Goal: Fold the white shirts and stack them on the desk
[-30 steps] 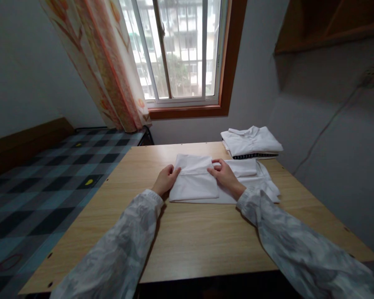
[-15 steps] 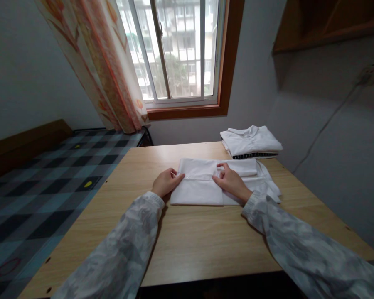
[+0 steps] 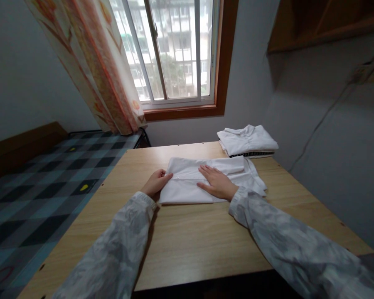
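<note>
A white shirt (image 3: 187, 191) lies partly folded on the wooden table (image 3: 187, 245), its collar end toward the right. A small button shows near its left side. My left hand (image 3: 158, 182) pinches the shirt's left edge between thumb and fingers. Flat on top of the folded layers rests my right hand (image 3: 217, 182), its fingers stretched out and thumb apart, holding nothing. The underside of the shirt is hidden.
A stack of folded clothes (image 3: 247, 141), white on top with a dark striped layer below, sits at the table's back right corner. To the left is a bed with a checked cover (image 3: 50, 195). A cord (image 3: 318, 124) hangs along the right wall.
My right hand has gone from a pinch-like bend to lying flat on the shirt. The shirt has shifted slightly left with my left hand, which keeps its grip; the whole view has shifted a little.
</note>
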The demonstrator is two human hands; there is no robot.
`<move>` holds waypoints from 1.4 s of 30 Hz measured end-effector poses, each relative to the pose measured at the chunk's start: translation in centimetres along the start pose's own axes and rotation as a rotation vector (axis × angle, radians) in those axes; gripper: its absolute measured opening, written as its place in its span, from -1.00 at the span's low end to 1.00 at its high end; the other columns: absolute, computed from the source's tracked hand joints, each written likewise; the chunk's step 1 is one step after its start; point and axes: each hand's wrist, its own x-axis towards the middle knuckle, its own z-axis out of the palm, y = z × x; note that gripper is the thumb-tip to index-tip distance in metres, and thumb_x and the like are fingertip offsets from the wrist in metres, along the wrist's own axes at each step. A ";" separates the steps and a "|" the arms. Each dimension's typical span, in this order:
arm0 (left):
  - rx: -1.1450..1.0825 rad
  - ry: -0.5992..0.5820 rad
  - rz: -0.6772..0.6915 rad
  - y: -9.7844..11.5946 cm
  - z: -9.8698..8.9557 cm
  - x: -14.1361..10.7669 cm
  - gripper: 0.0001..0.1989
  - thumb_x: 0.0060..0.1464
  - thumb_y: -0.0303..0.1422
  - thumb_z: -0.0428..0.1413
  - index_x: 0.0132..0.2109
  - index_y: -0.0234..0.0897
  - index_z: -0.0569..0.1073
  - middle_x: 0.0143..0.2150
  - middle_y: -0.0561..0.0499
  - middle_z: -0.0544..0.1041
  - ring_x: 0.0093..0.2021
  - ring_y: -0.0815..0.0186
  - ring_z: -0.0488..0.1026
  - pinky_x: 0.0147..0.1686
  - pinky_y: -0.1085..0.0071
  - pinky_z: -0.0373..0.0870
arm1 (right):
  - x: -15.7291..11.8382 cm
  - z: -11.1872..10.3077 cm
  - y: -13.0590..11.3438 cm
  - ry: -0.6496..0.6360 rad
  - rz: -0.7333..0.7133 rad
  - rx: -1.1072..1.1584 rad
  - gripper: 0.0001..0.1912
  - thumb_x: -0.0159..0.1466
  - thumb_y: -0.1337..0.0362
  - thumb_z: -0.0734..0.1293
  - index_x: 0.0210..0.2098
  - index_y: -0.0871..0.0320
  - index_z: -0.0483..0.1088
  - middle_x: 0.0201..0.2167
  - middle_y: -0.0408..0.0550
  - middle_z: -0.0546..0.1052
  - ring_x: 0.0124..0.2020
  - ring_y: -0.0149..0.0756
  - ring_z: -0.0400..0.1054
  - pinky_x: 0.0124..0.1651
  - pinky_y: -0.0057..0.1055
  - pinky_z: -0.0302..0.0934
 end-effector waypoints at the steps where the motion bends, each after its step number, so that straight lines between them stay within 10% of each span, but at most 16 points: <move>1: -0.049 -0.028 -0.016 0.0 -0.2 0.0 -0.51 -0.07 0.06 0.37 -0.26 -0.24 0.47 -0.38 0.01 0.56 -0.40 0.24 0.48 -0.43 0.38 0.33 | 0.2 -0.1 0.4 -0.002 0.009 -0.003 -0.22 0.55 -0.17 0.22 0.59 0.11 0.18 0.61 0.15 0.17 0.61 0.14 0.04 0.60 0.13 -0.05; 14: 0.149 0.055 0.012 -0.2 -0.9 0.5 -0.63 -0.01 -0.01 0.28 -0.34 -0.21 0.43 -0.46 0.09 0.46 -0.42 0.29 0.36 -0.44 0.41 0.22 | -1.8 -2.1 4.4 -0.016 0.092 -0.055 -0.16 0.54 -0.25 0.17 0.58 0.15 0.21 0.60 0.19 0.18 0.62 0.16 0.03 0.61 0.13 -0.07; 26: -0.088 -0.063 -0.126 0.9 -0.9 -1.0 -0.54 -0.15 -0.03 0.47 -0.29 -0.26 0.52 -0.44 -0.02 0.57 -0.40 0.16 0.53 -0.46 0.37 0.29 | -0.4 -2.0 -1.6 -0.105 -0.067 -0.055 -0.21 0.59 -0.14 0.14 0.64 0.15 0.06 0.63 0.14 0.10 0.64 0.03 -0.03 0.64 0.11 -0.17; 42: -0.244 -0.013 -0.217 1.1 -4.8 -1.0 -0.46 -0.27 -0.13 0.50 -0.25 -0.23 0.39 -0.46 0.12 0.51 -0.55 0.36 0.41 -0.59 0.50 0.22 | -2.0 -3.4 4.2 -0.124 0.039 -0.182 -0.14 0.57 -0.22 0.10 0.63 0.23 0.09 0.63 0.18 0.09 0.63 0.10 0.01 0.63 0.06 -0.08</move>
